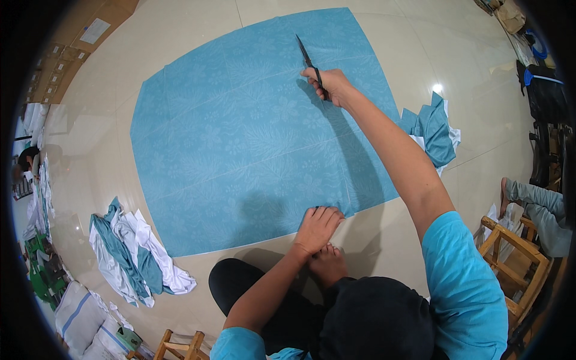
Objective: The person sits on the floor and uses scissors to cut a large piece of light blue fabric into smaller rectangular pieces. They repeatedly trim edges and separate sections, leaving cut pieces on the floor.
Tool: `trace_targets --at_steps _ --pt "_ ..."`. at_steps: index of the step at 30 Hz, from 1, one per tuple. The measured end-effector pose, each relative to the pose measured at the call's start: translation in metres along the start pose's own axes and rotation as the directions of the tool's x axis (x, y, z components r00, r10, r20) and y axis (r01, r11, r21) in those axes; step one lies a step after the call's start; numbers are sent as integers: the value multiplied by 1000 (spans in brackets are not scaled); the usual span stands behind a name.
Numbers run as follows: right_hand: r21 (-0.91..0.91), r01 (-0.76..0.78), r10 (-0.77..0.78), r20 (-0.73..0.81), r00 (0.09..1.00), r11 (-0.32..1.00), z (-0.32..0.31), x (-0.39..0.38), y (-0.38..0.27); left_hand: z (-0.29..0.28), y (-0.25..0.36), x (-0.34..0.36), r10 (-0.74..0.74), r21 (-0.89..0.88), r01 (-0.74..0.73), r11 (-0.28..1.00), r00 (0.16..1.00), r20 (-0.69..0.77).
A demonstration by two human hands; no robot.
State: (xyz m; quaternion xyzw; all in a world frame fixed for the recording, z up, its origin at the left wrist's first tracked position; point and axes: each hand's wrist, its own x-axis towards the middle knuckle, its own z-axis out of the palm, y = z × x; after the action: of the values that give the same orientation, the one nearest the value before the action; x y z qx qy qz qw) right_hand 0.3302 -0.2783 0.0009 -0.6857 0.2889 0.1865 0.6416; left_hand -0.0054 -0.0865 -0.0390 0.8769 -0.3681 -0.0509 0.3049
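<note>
Blue cloth (252, 138) lies flat on floor (96, 162), centre to upper frame. Likely light, limp; best held by an edge. Right hand (333, 87): fingers wrapped round scissors (309, 61), upper centre. Left hand (320, 229) at cloth's lower edge; can't tell if fingers grip.

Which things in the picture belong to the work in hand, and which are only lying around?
Seem part of the work:
- scissors, held in the right hand
- blue cloth, its near edge under the left hand

Seem only lying around, untouched:
- left fabric heap
- right fabric heap
- boxes
- white sack
</note>
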Motion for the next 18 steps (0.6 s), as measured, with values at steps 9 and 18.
trace_targets --at_steps 9,18 --pt "-10 6 -6 -11 1000 1000 5 14 -15 -1 -2 -1 35 26 -35 999 999 17" --pt "8 26 -26 -5 1000 1000 6 23 -15 2 -2 -3 37 26 -38 999 999 28"
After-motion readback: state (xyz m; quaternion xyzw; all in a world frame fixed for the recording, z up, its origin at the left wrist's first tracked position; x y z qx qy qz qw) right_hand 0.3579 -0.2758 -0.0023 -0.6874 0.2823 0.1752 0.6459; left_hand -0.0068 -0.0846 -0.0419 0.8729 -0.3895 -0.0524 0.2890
